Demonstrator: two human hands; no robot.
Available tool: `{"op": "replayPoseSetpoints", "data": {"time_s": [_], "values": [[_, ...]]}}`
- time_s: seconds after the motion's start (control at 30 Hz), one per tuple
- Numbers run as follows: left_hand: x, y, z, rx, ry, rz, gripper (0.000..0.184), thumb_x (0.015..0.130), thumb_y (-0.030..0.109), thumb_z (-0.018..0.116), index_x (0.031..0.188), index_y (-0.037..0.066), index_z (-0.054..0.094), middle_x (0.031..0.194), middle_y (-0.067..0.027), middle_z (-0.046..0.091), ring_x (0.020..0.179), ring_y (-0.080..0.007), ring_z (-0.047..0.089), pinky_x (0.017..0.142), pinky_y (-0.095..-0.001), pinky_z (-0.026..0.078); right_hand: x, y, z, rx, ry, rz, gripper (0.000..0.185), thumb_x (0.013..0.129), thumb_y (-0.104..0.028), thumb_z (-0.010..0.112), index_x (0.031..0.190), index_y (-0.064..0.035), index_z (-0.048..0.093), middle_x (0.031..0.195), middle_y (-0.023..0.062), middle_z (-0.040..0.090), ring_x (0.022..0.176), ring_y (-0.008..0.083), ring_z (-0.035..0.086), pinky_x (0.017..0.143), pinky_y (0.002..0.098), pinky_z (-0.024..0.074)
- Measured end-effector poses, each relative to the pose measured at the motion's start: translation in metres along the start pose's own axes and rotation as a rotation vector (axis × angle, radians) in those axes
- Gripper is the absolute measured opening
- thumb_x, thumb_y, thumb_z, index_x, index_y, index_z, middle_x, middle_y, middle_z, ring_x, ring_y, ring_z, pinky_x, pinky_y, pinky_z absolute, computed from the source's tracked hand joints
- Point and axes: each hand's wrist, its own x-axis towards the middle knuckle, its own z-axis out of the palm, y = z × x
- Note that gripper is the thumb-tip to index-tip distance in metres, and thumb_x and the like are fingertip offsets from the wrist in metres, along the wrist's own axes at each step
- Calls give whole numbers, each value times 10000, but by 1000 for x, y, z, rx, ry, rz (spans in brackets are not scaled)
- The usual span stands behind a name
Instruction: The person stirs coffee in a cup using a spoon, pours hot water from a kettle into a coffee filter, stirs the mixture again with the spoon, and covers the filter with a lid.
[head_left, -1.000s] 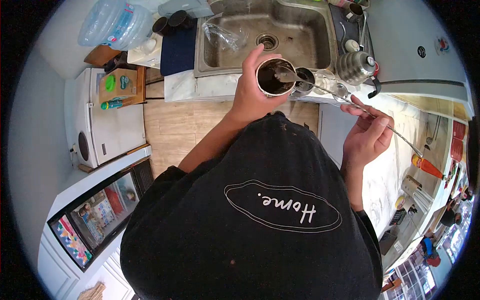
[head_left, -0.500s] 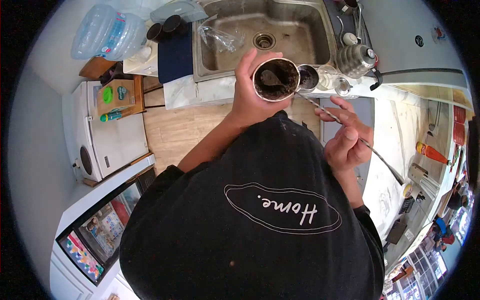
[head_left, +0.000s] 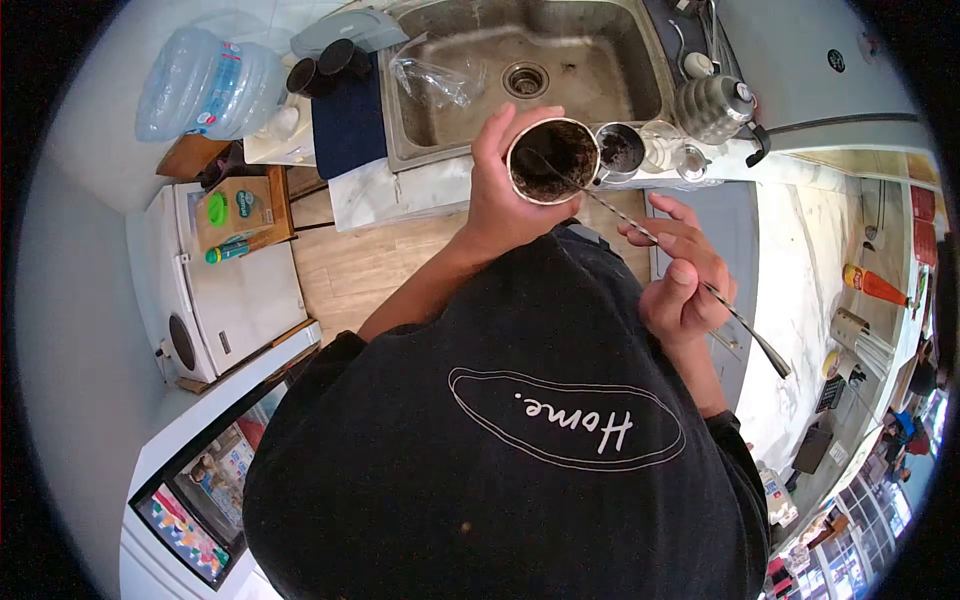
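Observation:
My left hand (head_left: 492, 195) is wrapped round a cup (head_left: 553, 161) with a pale rim, tilted so its dark, crumbly inside shows. My right hand (head_left: 688, 275) pinches a long twisted metal spoon (head_left: 622, 215); its far end reaches into the cup, where the tip is hard to make out against the dark contents. Just right of the cup, a dark round container (head_left: 619, 151) with dark grounds in it stands on the counter edge. Beside that are a glass jar (head_left: 660, 146) and a small clear glass (head_left: 691, 162).
Behind the cup is a steel sink (head_left: 610, 60) with a clear plastic bag (head_left: 440, 78) in it. A steel kettle (head_left: 712, 108) stands right of the sink. Left are a dark cloth (head_left: 345, 125), two black cups (head_left: 343, 60) and a large water bottle (head_left: 212, 85).
My right hand has moved left, nearer the cup, and the spoon has gone deeper into it. The cup has stayed in my left hand. The camera view has shifted slightly.

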Motion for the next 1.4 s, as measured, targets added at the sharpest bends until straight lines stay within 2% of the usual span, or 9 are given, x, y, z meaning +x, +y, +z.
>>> {"op": "replayPoseSetpoints", "data": {"time_s": [0.5,0.6,0.8,0.87,0.93,1.1,1.2,1.3,1.4], "values": [[-4,-7,-8,-19,21,14,1198,661,58,943,1533,25,124,1395,-268,562,1246,-350,622,1077,-416,489,16,-6,6,5,-109,-15,326,1123,-245,395,1035,32,542,780,243,707,702,331,736,906,654,545],[-3,-6,-4,-31,30,14,1201,660,56,943,1533,27,117,1395,-272,560,1246,-346,622,1074,-412,493,9,-2,8,86,-26,-3,327,1088,-268,522,973,29,596,814,179,720,787,300,740,933,586,555],[-2,-4,2,31,61,57,1199,651,20,928,1530,33,114,1392,-277,559,1250,-345,620,1062,-411,504,5,-1,6,77,-18,43,288,1096,-215,483,1001,33,594,826,181,725,792,301,746,929,581,560],[0,-2,4,61,38,70,1219,659,28,929,1530,35,76,1393,-274,545,1237,-334,622,1055,-408,508,4,-2,4,62,-4,69,320,1116,-238,415,1038,34,562,824,210,712,766,315,740,938,615,541],[1,1,4,135,-14,69,1264,681,57,935,1530,39,-1,1395,-269,518,1206,-312,628,1044,-401,515,2,-1,2,63,27,108,335,1126,-249,378,1059,34,544,836,222,703,770,327,737,948,624,530],[4,3,7,131,-19,90,1243,695,60,921,1531,36,2,1386,-268,526,1210,-308,628,1056,-400,503,-11,3,-3,159,129,246,326,1129,-242,369,1065,34,530,895,213,687,861,351,732,947,570,548],[4,2,6,139,-45,85,1231,699,68,920,1530,31,13,1380,-265,532,1213,-304,627,1068,-403,492,-9,2,-1,216,229,339,287,1110,-160,374,1017,50,545,870,185,701,789,305,743,987,579,536],[-2,-1,7,129,-53,51,1219,701,75,923,1528,26,29,1378,-260,537,1217,-300,625,1073,-404,486,-10,1,1,306,353,464,300,1120,-177,362,1014,46,532,870,200,681,772,317,736,979,560,548],[-4,0,5,147,-69,0,1208,700,74,924,1527,23,46,1377,-252,545,1221,-299,622,1072,-406,485,-12,3,-5,369,353,550,314,1129,-202,358,1021,42,525,847,200,673,762,319,731,964,544,560]]}}
